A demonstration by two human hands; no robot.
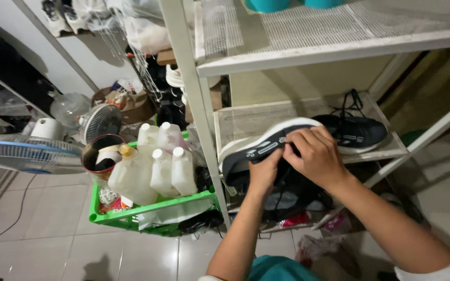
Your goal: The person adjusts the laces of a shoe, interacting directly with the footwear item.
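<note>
White-painted metal forms the tall rack that fills most of the view, with mesh shelves at several heights. On its middle shelf, toward the right edge, one black sneaker is seen resting flat with its laces loose. A second black sneaker with a white sole is held at the front edge of that shelf, tilted on its side with the sole turned up and to the left. The left hand is closed around it from below, and the right hand is clamped over its upper part from above, fingers curled in.

For the shoe to be handled well, it is judged that the grip should be kept on both the sole and the upper, and the sneaker levelled before it is set beside its pair, so that the loose laces are not caught in the mesh.

Left of the rack, a green plastic crate stands on the tiled floor. In it, several milky white jugs with white caps are packed upright, together with a dark round tin at the crate's left edge. Their labels cannot be made out.
</note>
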